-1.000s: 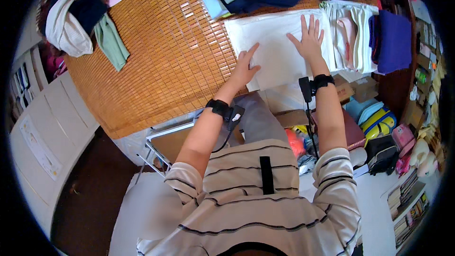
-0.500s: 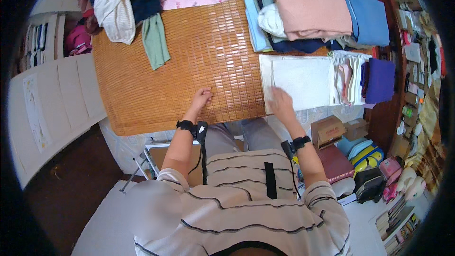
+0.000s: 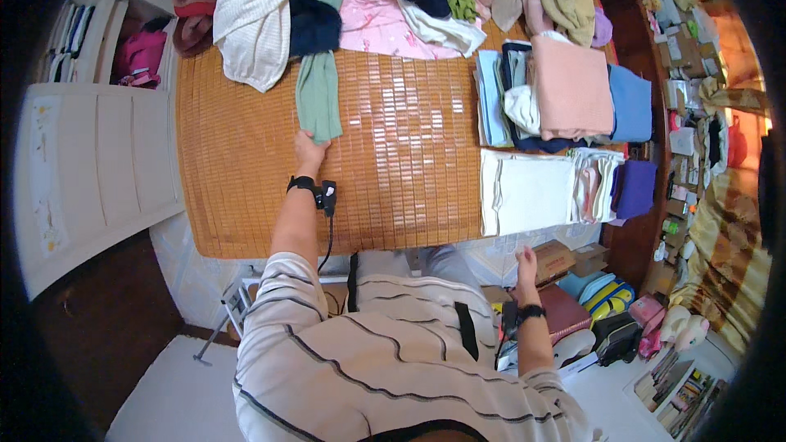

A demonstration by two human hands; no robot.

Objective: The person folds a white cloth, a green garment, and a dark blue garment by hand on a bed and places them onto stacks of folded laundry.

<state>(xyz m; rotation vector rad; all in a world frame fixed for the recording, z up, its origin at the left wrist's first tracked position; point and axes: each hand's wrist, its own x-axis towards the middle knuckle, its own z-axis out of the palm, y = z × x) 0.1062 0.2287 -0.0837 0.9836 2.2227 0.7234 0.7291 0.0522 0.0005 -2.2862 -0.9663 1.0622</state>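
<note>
My left hand (image 3: 311, 149) is closed on the lower end of a light green garment (image 3: 318, 98), a narrow length like a sleeve or trouser leg that runs out from under a clothes heap. Beside it, over the top of the green cloth, lie a cream ribbed knit (image 3: 258, 20) and a dark navy garment (image 3: 314, 26). My right hand (image 3: 526, 266) is off the mat's near edge at the right, its fingers curled and holding nothing I can see. Nearest to it are the folded white cloths (image 3: 532, 192) on the mat.
A woven bamboo mat (image 3: 393, 147) covers the bed or table. Folded clothes stand at the right, with a pink folded cloth (image 3: 571, 86) on top and a purple one (image 3: 634, 188) nearer. A pink printed garment (image 3: 385, 24) lies at the back. Boxes (image 3: 550, 262) and bags sit below right.
My left hand has reached forward and grasped the green garment's end. My right hand has left the white folded cloths and drawn back past the mat's edge. The view has shifted.
</note>
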